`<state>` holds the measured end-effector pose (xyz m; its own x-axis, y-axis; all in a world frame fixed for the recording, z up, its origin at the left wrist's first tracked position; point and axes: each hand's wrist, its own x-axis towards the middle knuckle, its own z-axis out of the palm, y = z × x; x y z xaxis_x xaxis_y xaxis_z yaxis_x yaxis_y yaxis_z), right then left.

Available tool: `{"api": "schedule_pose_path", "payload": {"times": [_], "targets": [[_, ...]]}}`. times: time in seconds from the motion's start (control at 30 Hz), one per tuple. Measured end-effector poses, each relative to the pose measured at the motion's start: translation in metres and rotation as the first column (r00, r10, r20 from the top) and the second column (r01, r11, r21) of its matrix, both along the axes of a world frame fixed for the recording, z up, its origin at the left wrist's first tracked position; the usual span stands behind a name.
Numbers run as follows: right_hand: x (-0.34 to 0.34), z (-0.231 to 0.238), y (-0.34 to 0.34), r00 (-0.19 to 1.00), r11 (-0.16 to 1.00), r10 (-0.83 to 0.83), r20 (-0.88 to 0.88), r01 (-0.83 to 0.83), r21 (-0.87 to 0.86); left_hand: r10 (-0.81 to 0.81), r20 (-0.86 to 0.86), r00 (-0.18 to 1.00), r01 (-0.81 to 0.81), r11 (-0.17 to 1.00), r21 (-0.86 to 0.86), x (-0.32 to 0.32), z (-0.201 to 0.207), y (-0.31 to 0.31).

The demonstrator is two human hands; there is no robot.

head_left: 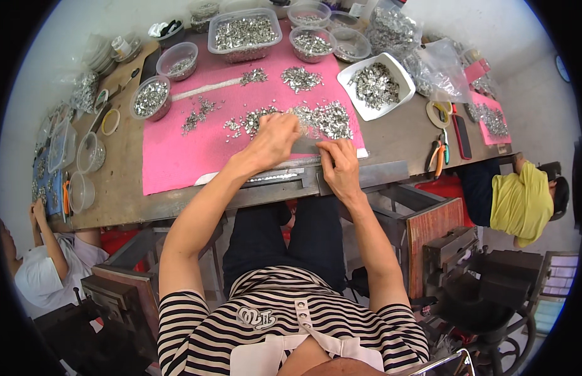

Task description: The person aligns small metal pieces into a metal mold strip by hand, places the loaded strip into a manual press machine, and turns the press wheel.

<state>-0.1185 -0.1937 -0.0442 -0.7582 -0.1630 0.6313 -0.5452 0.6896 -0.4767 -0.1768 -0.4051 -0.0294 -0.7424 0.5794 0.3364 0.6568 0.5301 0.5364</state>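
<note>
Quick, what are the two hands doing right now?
Left hand: fingers curled, touching the small metal pieces on the pink mat.
Right hand: pinched at the mat's front edge; what it holds cannot be told.

Shiny metal bits (322, 118) on a matt pink textured mat (178, 156) — clear glossy plastic tubs (244, 31).

support: wooden workbench (391, 141) | covering: pink mat (178, 153) | on bench: clear bowls (150, 97), clear tub (244, 32), white tray (375, 84), tape roll (439, 113), pliers (436, 156) | on mat: loose small metal parts (316, 119)
</note>
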Motion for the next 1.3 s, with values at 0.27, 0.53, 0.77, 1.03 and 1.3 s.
{"api": "schedule_pose_path", "payload": {"times": [0.27,0.53,0.77,1.03,1.3], "targets": [[-0.042,0.021,-0.014,0.936,0.987,0.080,0.343,-0.122,0.103,0.211,0.208,0.955,-0.274,0.897,0.348,0.055,0.017,-0.026],[-0.057,0.022,-0.020,0.909,0.918,0.073,0.410,-0.221,0.329,0.202,0.370,0.907,-0.331,0.884,0.330,0.091,0.010,-0.029],[-0.039,0.021,-0.012,0.924,0.973,0.157,0.348,-0.205,0.107,0.207,0.134,0.969,-0.236,0.935,0.263,0.094,0.003,-0.019],[0.003,0.031,-0.011,0.892,0.966,0.141,0.430,-0.028,-0.258,0.258,0.025,0.966,-0.258,0.945,0.200,0.095,0.002,-0.013],[0.033,0.016,-0.018,0.893,0.874,0.227,0.389,-0.010,-0.485,0.255,-0.283,0.925,-0.236,0.967,0.101,0.102,0.007,-0.005]]}}
